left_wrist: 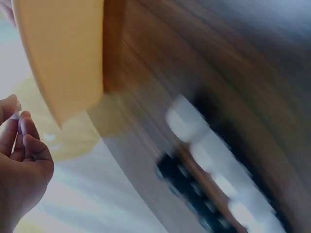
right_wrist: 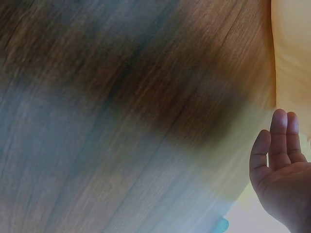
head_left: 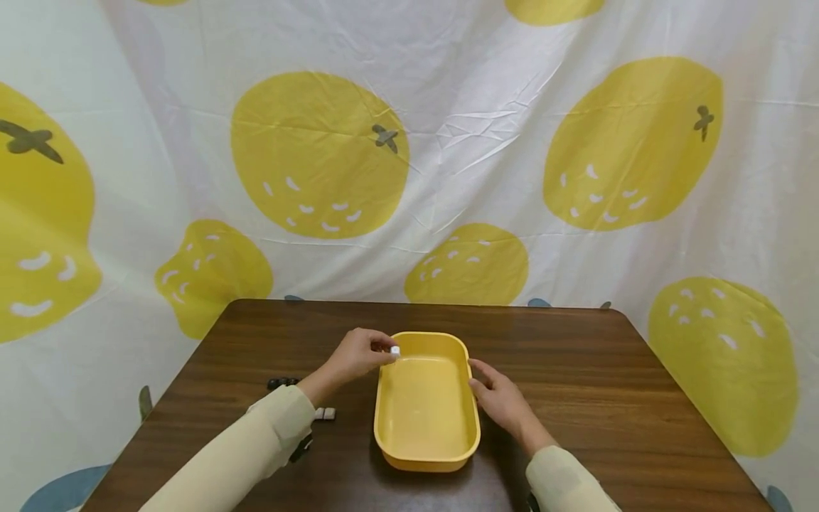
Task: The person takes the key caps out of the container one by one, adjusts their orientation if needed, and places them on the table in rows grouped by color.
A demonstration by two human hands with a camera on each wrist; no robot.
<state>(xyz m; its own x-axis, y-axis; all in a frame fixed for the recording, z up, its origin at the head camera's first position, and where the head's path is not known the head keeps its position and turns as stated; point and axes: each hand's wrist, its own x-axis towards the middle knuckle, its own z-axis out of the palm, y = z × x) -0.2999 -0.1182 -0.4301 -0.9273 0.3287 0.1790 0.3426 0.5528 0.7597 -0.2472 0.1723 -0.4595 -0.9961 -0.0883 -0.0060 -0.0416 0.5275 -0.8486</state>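
Observation:
My left hand (head_left: 362,353) pinches a small white cube (head_left: 394,351) between thumb and fingertips, over the upper left rim of a yellow rectangular tray (head_left: 425,419). In the left wrist view the same cube (left_wrist: 17,110) shows only as a pale sliver at the fingertips. My right hand (head_left: 502,402) is at the tray's right side, its fingertips at the rim. The right wrist view shows several fingers (right_wrist: 278,138) of it extended beside the tray wall (right_wrist: 294,58); whether they press on it I cannot tell.
Left of the tray, partly behind the left forearm, lie a row of white blocks (head_left: 325,414) and a row of black ones (head_left: 281,382). The left wrist view shows both rows blurred. A dark wooden table (head_left: 608,412) meets a lemon-print cloth (head_left: 461,178) behind.

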